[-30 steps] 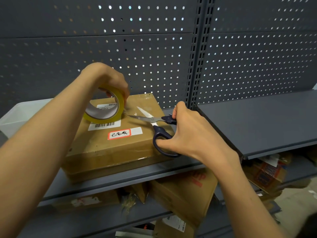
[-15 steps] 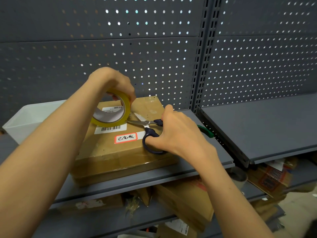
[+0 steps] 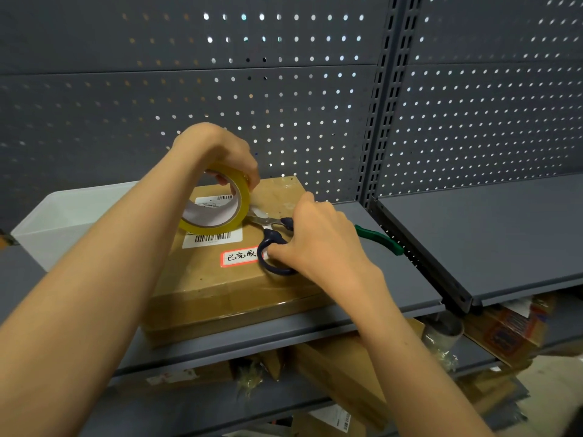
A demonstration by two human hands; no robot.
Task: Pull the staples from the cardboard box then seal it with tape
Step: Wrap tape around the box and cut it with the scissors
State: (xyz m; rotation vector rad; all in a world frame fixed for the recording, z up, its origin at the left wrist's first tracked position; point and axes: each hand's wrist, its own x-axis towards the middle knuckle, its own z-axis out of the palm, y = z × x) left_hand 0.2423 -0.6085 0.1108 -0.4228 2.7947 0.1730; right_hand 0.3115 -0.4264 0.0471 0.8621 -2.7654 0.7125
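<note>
The cardboard box (image 3: pixel 227 279) lies flat on the grey shelf (image 3: pixel 394 279), its near edge close to the shelf's front lip; the left hand (image 3: pixel 220 152) grasps the yellow tape roll (image 3: pixel 214 203) upright over the box's far part; the right hand (image 3: pixel 318 244) grips the dark-handled scissors (image 3: pixel 274 238), blades pointing left at the roll; a green-handled tool (image 3: pixel 378 239) lies just right of that hand; a white bin (image 3: pixel 72 212) sits left of the box.
</note>
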